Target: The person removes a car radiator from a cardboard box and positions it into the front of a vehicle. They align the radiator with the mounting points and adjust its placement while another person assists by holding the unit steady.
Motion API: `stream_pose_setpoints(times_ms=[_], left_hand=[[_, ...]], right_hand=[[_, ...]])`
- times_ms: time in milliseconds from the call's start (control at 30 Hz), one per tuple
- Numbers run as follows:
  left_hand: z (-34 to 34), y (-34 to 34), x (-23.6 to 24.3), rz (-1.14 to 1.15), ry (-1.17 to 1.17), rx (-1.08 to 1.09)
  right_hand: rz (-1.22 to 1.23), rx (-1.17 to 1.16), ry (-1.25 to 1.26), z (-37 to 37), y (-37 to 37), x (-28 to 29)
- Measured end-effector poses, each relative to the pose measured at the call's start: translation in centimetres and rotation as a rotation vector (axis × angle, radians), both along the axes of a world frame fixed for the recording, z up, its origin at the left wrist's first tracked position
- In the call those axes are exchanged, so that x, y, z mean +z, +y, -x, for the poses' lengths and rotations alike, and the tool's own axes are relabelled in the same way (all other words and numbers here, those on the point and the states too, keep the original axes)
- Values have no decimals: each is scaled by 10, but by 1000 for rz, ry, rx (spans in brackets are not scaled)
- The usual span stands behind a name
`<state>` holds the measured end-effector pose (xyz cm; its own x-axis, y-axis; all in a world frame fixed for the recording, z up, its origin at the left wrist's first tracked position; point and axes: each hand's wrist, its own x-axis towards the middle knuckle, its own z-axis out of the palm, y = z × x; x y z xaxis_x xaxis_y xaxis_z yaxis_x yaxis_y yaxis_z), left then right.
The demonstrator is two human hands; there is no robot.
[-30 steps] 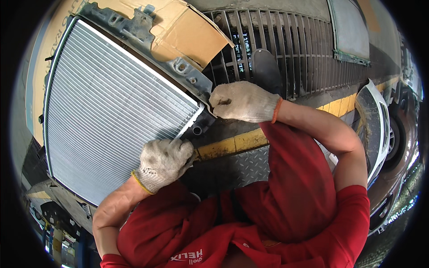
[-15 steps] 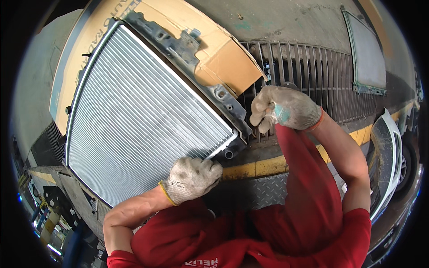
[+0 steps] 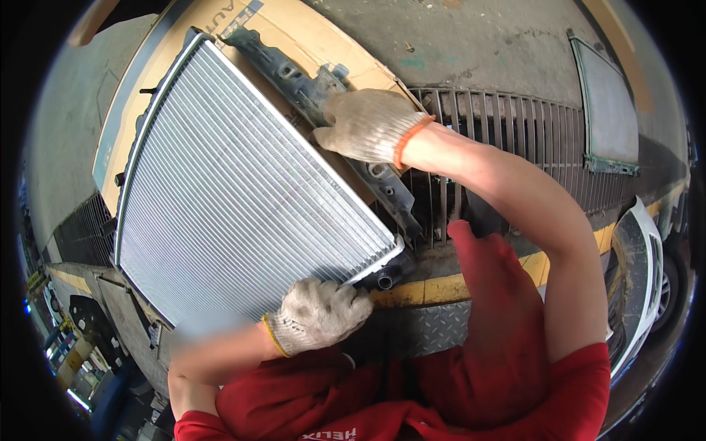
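A silver-finned car radiator (image 3: 243, 191) with black end tanks lies tilted across a flattened-looking cardboard box. My left hand (image 3: 320, 316), in a knitted work glove, closes round its near edge, beside the corner with the black pipe stub (image 3: 384, 281). Along the radiator's right side runs a long black bracket (image 3: 272, 65) with holes and tabs. My gloved right hand (image 3: 376, 126) grips this bracket about midway, the thumb on the radiator side and the other fingertips hidden. A narrow gap shows between bracket and radiator.
The brown cardboard box (image 3: 309, 33) lies under both parts. A metal floor grating (image 3: 515, 132) extends to the right, with a finned panel (image 3: 607, 110) beyond it. A yellow-painted edge (image 3: 441, 288) crosses in front of my knees. A white car part (image 3: 647, 257) stands far right.
My right hand has moved from above the grating to the left and taken hold of the bracket. The bracket's far end now sits farther from the radiator. My left hand keeps its grip.
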<state>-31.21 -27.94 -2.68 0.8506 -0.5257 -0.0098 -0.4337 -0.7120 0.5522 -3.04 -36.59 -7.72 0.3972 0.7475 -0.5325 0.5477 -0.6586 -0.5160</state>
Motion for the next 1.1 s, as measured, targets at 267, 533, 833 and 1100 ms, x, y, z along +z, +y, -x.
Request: stream_pose_setpoints(times_ms=[267,533,833,1100], left_hand=[[3,2,4,-40,-45,3],[3,-1,-2,-36,-129,37],[-4,2,0,0,-8,6],[-6,3,1,3,4,-9]], right_hand=[[151,167,-212,-1,51,-8],[-663,367,-538,-54,-48,-2],[-873,-795,254,-58,-113,66],[-1137,-701,62,-59,-103,57]])
